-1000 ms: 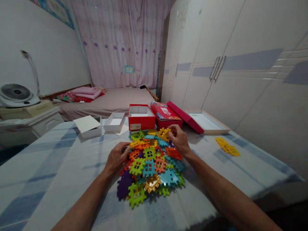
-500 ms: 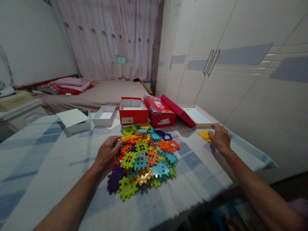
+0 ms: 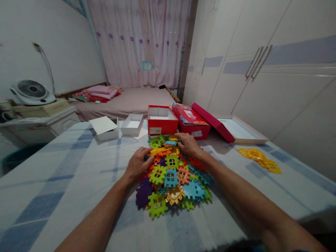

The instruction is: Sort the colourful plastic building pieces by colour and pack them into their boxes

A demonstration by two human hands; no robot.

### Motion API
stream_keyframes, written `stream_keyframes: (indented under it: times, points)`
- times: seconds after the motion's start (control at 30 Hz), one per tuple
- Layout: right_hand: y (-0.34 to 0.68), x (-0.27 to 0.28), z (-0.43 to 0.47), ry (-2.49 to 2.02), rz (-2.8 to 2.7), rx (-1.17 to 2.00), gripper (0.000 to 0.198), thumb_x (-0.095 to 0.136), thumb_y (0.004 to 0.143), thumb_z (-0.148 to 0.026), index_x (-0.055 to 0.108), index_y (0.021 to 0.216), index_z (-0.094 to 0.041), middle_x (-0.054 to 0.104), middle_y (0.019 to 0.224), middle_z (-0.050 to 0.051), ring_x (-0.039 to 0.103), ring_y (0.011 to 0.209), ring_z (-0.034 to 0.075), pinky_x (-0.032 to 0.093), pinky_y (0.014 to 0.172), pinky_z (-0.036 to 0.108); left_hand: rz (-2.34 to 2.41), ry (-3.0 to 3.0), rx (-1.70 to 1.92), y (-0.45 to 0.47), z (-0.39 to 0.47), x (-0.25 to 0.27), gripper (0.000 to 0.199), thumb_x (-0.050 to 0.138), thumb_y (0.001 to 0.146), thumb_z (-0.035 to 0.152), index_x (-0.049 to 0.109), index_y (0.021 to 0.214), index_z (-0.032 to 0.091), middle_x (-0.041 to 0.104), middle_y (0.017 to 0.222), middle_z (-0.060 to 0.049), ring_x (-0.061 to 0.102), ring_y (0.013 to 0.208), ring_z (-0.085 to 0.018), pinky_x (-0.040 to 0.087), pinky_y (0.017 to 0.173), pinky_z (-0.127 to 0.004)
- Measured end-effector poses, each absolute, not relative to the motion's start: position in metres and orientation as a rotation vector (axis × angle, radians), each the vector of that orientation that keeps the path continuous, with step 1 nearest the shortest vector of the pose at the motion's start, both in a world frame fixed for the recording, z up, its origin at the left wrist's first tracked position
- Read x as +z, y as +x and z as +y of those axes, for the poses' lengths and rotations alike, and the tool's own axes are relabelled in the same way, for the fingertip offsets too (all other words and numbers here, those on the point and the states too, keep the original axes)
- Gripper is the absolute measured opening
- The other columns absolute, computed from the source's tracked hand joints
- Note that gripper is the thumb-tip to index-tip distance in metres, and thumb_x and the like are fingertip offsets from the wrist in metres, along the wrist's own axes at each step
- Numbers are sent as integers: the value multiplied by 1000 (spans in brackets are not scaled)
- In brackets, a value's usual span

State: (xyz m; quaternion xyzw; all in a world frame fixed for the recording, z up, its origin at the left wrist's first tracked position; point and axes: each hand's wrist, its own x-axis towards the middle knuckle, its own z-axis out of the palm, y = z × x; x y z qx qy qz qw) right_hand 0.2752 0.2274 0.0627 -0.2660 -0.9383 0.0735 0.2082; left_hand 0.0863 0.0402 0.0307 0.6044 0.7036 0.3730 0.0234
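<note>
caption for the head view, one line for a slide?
Both hands, left hand and right hand, rest on a pile of colourful interlocking tiles on a checked tablecloth.

Both bare forearms reach forward from the lower edge of the view, converging toward the middle. The left hand (image 3: 138,164) lies palm down, fingers loosely curled and pointing ahead and slightly inward, wrist straight in line with the forearm. The right hand (image 3: 188,144) sits a little farther forward, palm down, fingers bent and spread, thumb tucked toward the left hand. The two hands are near each other but apart. Neither hand is visibly closed around anything.
</note>
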Motion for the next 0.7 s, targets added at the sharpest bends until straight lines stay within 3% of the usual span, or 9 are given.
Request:
stream_keyframes:
  times: [0.1, 0.17, 0.23, 0.37, 0.43, 0.57, 0.7]
  points:
    - [261, 61, 228, -818, -2695, 149, 41, 50, 83, -13, 60, 123, -21, 63, 124, 10, 54, 111, 24, 41, 93, 39, 2192, 1813, 1187, 88, 41, 31, 32, 49, 83, 36, 68, 101, 18, 64, 97, -8, 61, 96, -22, 47, 91, -37]
    - [257, 62, 227, -857, -2721, 93, 34, 49, 86, -16, 64, 117, -21, 64, 119, 11, 55, 106, 25, 42, 89, 38, 2179, 1789, 1201, 89, 41, 31, 28, 49, 81, 34, 67, 96, 18, 64, 104, -9, 60, 100, -22, 45, 94, -37]
    - [257, 64, 224, -882, -2736, 21, 28, 47, 89, -19, 67, 110, -19, 65, 112, 14, 56, 99, 25, 41, 84, 36, 2170, 1737, 1198, 90, 41, 32, 26, 50, 79, 31, 65, 96, 17, 65, 111, -10, 61, 101, -22, 45, 94, -37]
    - [264, 73, 218, -858, -2726, -162, 27, 43, 94, -25, 69, 96, -18, 65, 100, 14, 54, 94, 24, 38, 81, 34, 2197, 1625, 1142, 93, 39, 35, 27, 48, 80, 31, 61, 100, 19, 69, 96, -5, 63, 85, -20, 49, 81, -34]
    - [271, 79, 217, -878, -2612, -196, 29, 41, 95, -27, 68, 95, -18, 65, 98, 13, 54, 94, 23, 37, 82, 33, 2202, 1625, 1171, 94, 39, 36, 29, 45, 83, 33, 61, 103, 19, 69, 97, -6, 63, 88, -20, 47, 83, -33]
    - [285, 90, 220, -1026, -2348, 103, 32, 34, 94, -24, 66, 93, -17, 67, 94, 9, 57, 88, 20, 38, 76, 29, 2229, 1631, 1215, 94, 39, 37, 32, 41, 88, 37, 64, 97, 18, 69, 94, -7, 62, 87, -21, 46, 80, -31]
    - [286, 85, 213, -1060, -2454, 511, 29, 36, 89, -21, 63, 78, -18, 67, 78, 4, 58, 71, 15, 36, 61, 24, 2245, 1597, 1220, 93, 39, 36, 31, 41, 88, 40, 64, 88, 19, 68, 83, -4, 61, 79, -19, 44, 72, -28]
